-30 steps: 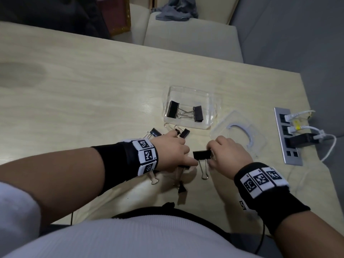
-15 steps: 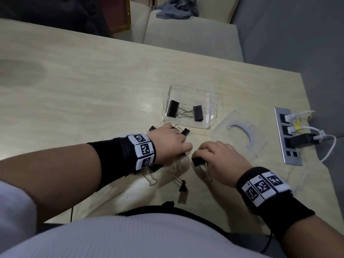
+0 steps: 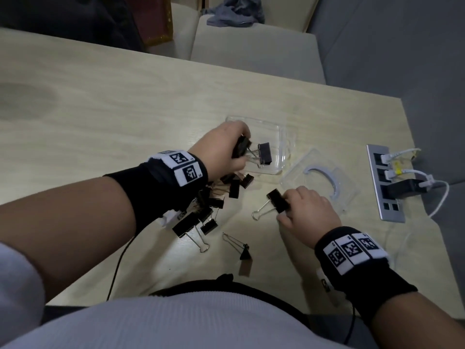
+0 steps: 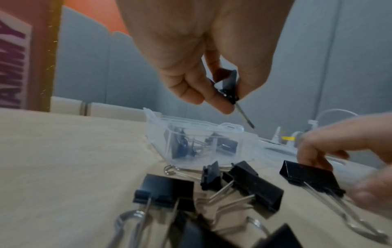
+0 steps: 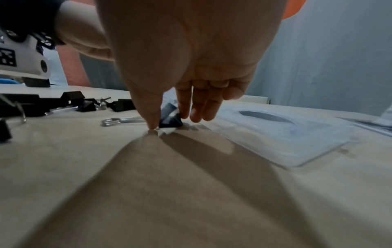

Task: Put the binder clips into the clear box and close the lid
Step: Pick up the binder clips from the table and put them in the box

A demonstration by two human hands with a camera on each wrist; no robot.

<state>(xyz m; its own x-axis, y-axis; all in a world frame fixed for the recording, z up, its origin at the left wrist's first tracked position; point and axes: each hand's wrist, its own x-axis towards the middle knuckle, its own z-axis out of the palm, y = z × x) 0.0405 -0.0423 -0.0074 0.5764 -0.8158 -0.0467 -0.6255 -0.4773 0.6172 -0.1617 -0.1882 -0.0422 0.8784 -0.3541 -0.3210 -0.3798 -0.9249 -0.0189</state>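
My left hand [image 3: 226, 147] pinches a black binder clip [image 3: 241, 149] and holds it over the near left part of the clear box [image 3: 283, 149]; in the left wrist view the clip [image 4: 228, 85] hangs above the box [image 4: 197, 142]. A black clip [image 3: 264, 152] lies inside the box. My right hand [image 3: 305, 210] grips another black binder clip [image 3: 276, 201] on the table, thumb and fingers round its body [image 5: 169, 119]. Several loose clips [image 3: 201, 212] lie under my left forearm. The clear lid [image 3: 324, 182] lies flat right of the box.
A silver socket strip [image 3: 385, 182] with white cables and a black plug sits near the table's right edge. One clip [image 3: 241, 248] lies alone near the front edge. Beige chairs [image 3: 251, 46] stand beyond the far edge of the table.
My left hand has lifted a clip from the pile and carried it forward to the box. My right hand has slid its clip slightly right and forward on the table.
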